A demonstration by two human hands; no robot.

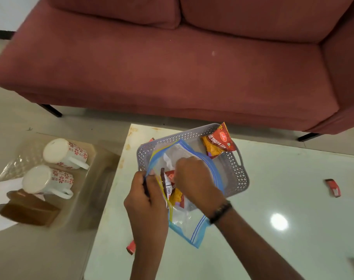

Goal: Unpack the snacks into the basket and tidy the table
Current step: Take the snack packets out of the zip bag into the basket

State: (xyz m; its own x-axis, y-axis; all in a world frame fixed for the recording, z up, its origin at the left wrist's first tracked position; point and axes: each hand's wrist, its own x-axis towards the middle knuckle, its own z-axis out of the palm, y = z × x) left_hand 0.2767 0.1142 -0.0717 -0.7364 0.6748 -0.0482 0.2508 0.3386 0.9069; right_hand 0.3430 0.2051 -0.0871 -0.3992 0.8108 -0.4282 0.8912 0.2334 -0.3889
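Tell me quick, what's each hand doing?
Left hand: pinches the zip bag's open edge.
Right hand: reaches inside the bag; whether it holds a snack cannot be told.

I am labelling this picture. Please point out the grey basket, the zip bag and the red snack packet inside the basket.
grey basket point(239, 174): head view, right perforated wall.
zip bag point(189, 229): head view, clear lower part.
red snack packet point(220, 139): head view, printed red front.
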